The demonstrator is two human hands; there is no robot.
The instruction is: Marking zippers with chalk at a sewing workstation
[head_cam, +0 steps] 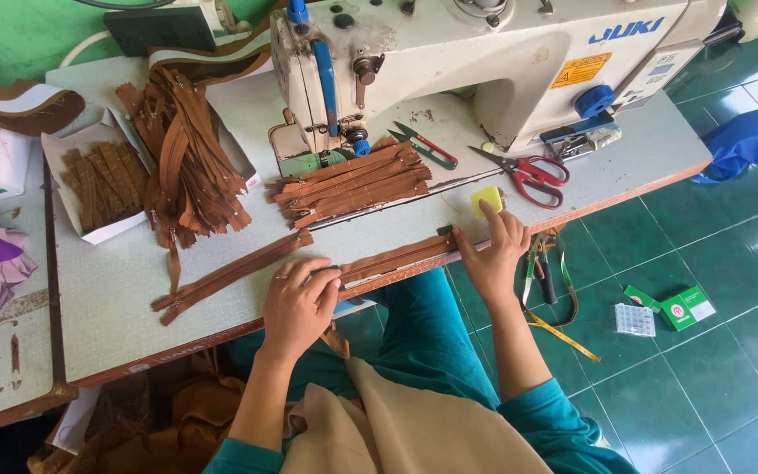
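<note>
Brightness: even, soft daylight, whole view well lit.
Shadows: faint, short ones under the sewing machine and beside the hands on the table.
Glare: pale sheen on the green floor tiles at the right edge.
Focus: sharp throughout, no motion blur.
Distortion: wide-angle bending of the table's edges toward the corners.

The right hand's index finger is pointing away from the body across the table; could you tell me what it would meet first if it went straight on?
The right hand already touches the yellow chalk piece at its fingertip. Beyond that probably come the red-handled scissors, though depth is hard to judge.
</note>
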